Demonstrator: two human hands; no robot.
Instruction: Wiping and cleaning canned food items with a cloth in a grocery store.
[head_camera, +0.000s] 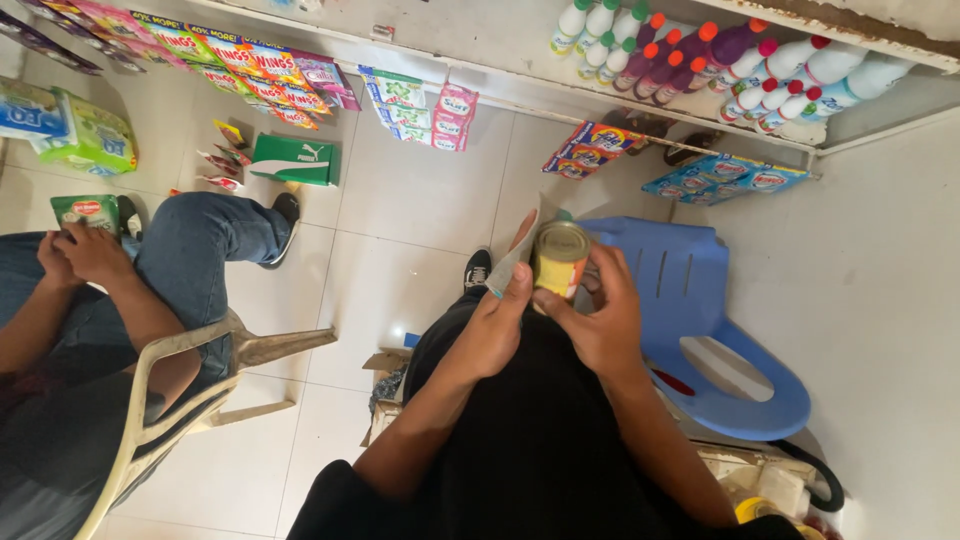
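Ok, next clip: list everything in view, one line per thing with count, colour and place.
tin can: one, yellow label with metal top, held over the lap
pale strip: one, grey-white, beside the can in the left hand
plastic chair: one, blue, lying on the floor at right
plastic bottles: many, white and purple with coloured caps, shelf at top right
hanging sachet strips: several, multicoloured, along the shelf edge at top
green box: one, on the floor at upper left
seated co-worker: one, in jeans on a beige chair, left, holding a green packet
left hand: holds the strip against the can
right hand: grips the can
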